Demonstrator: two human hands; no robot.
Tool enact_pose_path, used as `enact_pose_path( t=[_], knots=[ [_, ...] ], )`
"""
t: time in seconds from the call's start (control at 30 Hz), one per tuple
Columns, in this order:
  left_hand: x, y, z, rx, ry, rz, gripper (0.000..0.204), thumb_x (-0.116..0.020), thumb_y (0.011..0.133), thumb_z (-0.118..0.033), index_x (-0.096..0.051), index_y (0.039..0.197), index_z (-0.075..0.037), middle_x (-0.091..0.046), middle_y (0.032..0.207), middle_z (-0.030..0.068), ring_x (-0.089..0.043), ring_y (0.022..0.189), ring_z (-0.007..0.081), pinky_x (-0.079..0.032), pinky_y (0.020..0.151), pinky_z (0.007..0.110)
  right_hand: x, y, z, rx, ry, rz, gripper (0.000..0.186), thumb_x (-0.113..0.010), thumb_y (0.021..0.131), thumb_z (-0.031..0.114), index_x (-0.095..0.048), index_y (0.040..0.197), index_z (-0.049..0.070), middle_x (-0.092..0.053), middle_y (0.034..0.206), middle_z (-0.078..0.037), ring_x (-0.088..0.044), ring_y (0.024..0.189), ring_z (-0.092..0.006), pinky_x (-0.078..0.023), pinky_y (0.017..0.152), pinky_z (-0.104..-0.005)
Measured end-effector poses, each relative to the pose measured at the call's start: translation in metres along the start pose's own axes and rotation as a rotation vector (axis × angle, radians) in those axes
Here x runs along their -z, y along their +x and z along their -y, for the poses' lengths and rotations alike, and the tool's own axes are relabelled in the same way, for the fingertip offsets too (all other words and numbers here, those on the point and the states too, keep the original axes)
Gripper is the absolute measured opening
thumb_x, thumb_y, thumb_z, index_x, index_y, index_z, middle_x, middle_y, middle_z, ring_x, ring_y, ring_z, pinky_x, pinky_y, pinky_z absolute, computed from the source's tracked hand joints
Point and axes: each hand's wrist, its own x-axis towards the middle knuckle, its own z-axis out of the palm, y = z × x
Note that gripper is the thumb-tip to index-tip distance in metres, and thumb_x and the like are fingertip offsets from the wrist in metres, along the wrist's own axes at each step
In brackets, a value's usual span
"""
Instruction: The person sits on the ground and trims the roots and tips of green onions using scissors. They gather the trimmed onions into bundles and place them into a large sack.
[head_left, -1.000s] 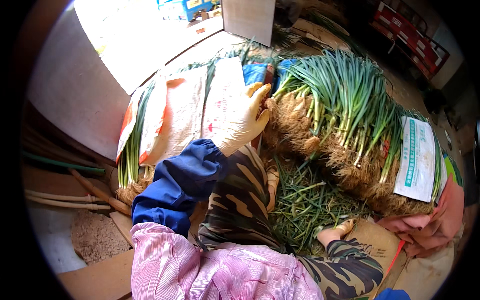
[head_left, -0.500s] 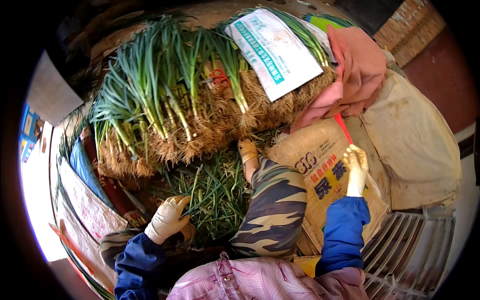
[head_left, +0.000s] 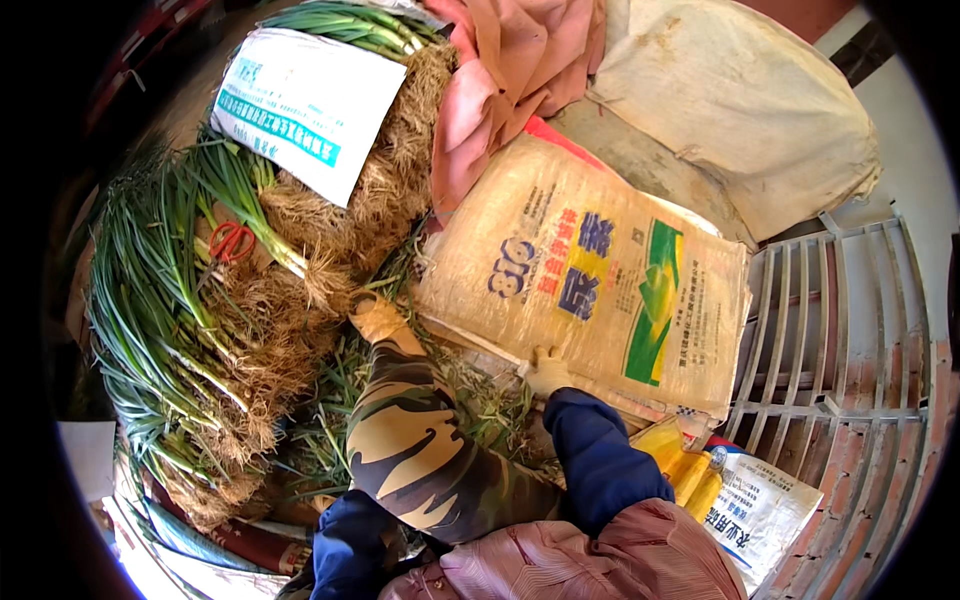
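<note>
One hand shows from my feed: the right hand (head_left: 548,374), in a pale glove, sits on the near edge of the yellow woven sack (head_left: 590,270). The sack lies flat, spreading up and away from the hand. I cannot tell whether the fingers are pinching that edge or just resting on it; the cuff hides the palm. Left hand is out of sight, only its blue sleeve (head_left: 340,545) shows low down, left of the right hand.

Risks as I judge them:
- More sack edges show layered under the hand, so a blind pinch could take two layers or slip off the slick weave.
- Green trimmings (head_left: 480,410) lie just left of the hand, and lifting the sack could drag them along or scatter them.
- The camouflage-trousered leg (head_left: 420,440) and shoe (head_left: 378,320) lie close on the hand's left, so a pull that way gets blocked.
- Red scissors (head_left: 232,240) rest on the green onion pile (head_left: 170,290), far left of the hand; a reach across could knock them into the roots.
- Pink cloth (head_left: 500,70) overlaps the sack's far corner, beyond the hand, and may snag.
- Metal grate (head_left: 840,340), right of the hand, could catch a corner.
</note>
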Motion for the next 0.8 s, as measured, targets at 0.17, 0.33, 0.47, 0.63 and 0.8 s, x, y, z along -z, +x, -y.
enact_pose_path(
  t=[0.17, 0.33, 0.47, 0.63, 0.8],
  knots=[
    [-0.006, -0.028, -0.005, 0.061, -0.019, 0.080, 0.042, -0.061, 0.079, -0.022, -0.060, 0.117, -0.004, -0.060, 0.118, 0.0178, -0.055, 0.109, 0.0373, -0.044, 0.095, 0.046, -0.030, -0.064, -0.045, 0.482, -0.377, -0.283, 0.056, -0.061, 0.079, 0.015, -0.045, 0.132, 0.010, -0.044, 0.133, -0.025, -0.051, 0.115, -0.0426, -0.044, 0.097, -0.0460],
    [-0.006, -0.037, -0.009, 0.065, -0.013, 0.136, 0.041, -0.062, 0.080, -0.024, -0.060, 0.116, -0.004, -0.061, 0.116, 0.0184, -0.056, 0.107, 0.0372, -0.045, 0.093, 0.045, -0.114, -0.100, -0.035, 0.654, -0.235, 0.459, 0.037, -0.054, 0.085, 0.020, -0.055, 0.120, 0.007, -0.056, 0.118, -0.025, -0.058, 0.105, -0.0388, -0.047, 0.088, -0.0449],
    [-0.018, -0.054, -0.014, 0.135, 0.000, 0.137, 0.041, -0.063, 0.081, -0.025, -0.061, 0.116, -0.003, -0.062, 0.115, 0.0188, -0.057, 0.106, 0.0371, -0.046, 0.091, 0.045, -0.064, -0.110, -0.037, 0.453, -0.233, 0.295, 0.027, -0.054, 0.084, 0.014, -0.062, 0.108, 0.005, -0.064, 0.109, -0.019, -0.064, 0.098, -0.0352, -0.053, 0.081, -0.0438],
    [-0.016, -0.057, -0.009, 0.164, 0.005, 0.152, 0.041, -0.064, 0.081, -0.027, -0.061, 0.115, -0.003, -0.063, 0.113, 0.0193, -0.059, 0.104, 0.0370, -0.047, 0.089, 0.044, -0.020, -0.141, -0.232, -0.036, -0.544, 0.168, 0.041, -0.056, 0.085, 0.017, -0.054, 0.125, 0.009, -0.052, 0.131, -0.017, -0.054, 0.116, -0.0353, -0.045, 0.096, -0.0445],
    [0.004, -0.057, 0.022, 0.260, -0.022, 0.187, 0.041, -0.065, 0.082, -0.029, -0.061, 0.114, -0.003, -0.064, 0.111, 0.0198, -0.060, 0.102, 0.0369, -0.048, 0.087, 0.044, 0.007, -0.230, -0.372, -0.501, -0.302, -0.484, 0.044, -0.057, 0.085, 0.017, -0.049, 0.127, 0.011, -0.055, 0.125, -0.016, -0.057, 0.114, -0.0322, -0.048, 0.092, -0.0452]
  ],
)
